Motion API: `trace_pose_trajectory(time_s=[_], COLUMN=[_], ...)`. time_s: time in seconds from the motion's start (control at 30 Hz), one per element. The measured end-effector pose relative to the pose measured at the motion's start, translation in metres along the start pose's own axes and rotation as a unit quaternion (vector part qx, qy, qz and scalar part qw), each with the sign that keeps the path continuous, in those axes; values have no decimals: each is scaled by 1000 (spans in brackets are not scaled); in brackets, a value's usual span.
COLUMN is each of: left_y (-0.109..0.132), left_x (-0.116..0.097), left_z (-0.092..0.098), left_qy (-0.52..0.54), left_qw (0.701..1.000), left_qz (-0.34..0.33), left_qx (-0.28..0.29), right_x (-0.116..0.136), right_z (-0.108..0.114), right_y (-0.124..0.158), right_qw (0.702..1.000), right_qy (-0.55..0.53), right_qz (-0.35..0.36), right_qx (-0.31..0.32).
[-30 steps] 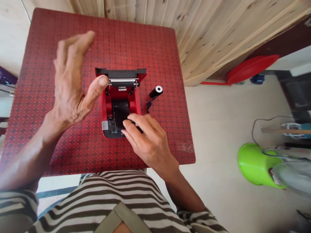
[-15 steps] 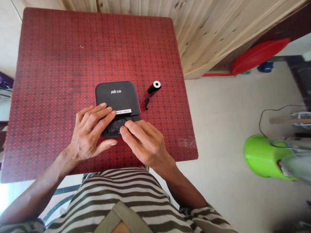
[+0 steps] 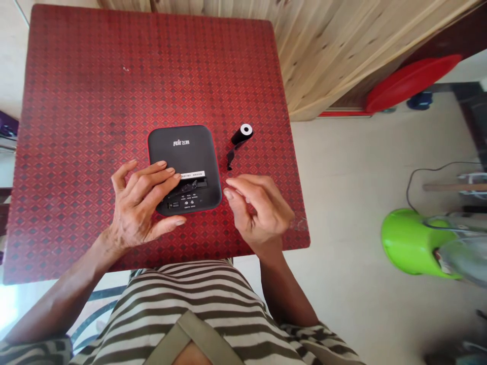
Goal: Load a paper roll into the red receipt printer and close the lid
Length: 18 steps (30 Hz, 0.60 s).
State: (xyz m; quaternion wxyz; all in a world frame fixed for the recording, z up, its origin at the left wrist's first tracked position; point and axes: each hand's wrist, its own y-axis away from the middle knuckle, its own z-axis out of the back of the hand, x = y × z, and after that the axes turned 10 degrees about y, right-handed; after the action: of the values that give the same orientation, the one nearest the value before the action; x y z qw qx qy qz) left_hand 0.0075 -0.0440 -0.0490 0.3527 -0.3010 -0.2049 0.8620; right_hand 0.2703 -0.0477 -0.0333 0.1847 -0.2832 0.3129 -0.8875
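A flat black device [image 3: 180,152] with rounded corners, a red edge and a white logo lies on the red patterned table. It has a white label strip, a dark recess below that, and small printed icons near its near edge. Spread out flat, my left hand [image 3: 142,203] presses its fingertips on the device's left side and covers part of the recess. My right hand [image 3: 258,208] hovers just right of the device, fingers curled, thumb and forefinger tips slightly apart with nothing visible between them. Beyond it lies a black roll [image 3: 239,136] with a white ring end and a loose dark tail.
The red table [image 3: 95,91] ends at its right edge above a pale tiled floor. A wood-plank wall [image 3: 236,7] stands behind it. On the floor at right are a green bucket [image 3: 399,241] and a cord. A red basin [image 3: 413,83] leans farther back.
My right hand has left the device's near part and moved to the right, uncovering the printed icons. My left hand stays on the device, its forefinger side little changed. The roll has not moved.
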Motion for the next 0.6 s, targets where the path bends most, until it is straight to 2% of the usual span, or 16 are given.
trace_pose_trajectory(time_s=[0.07,0.17,0.23,0.33,0.43,0.6], left_y=[7,24,33,39,39,40], left_x=[-2,-8,-10,-8,-4,-2], left_z=[0,-2,-5,-8,-11,-12], left_qy=[4,-36,-74,-107,-108,-101], left_qw=[999,995,991,989,988,988], left_qz=[7,12,3,-26,-41,-25], left_qx=[-31,-97,-107,-97,-99,-113], right_x=[-8,-17,-20,-22,-23,-24], right_z=[-6,-22,-33,-46,-50,-48], right_y=[11,34,48,58,59,57], right_qw=[998,984,974,973,975,972], right_qy=[-31,-60,-59,-42,-41,-56], right_qz=[-51,-153,-192,-187,-182,-188], right_qx=[10,64,100,126,123,131])
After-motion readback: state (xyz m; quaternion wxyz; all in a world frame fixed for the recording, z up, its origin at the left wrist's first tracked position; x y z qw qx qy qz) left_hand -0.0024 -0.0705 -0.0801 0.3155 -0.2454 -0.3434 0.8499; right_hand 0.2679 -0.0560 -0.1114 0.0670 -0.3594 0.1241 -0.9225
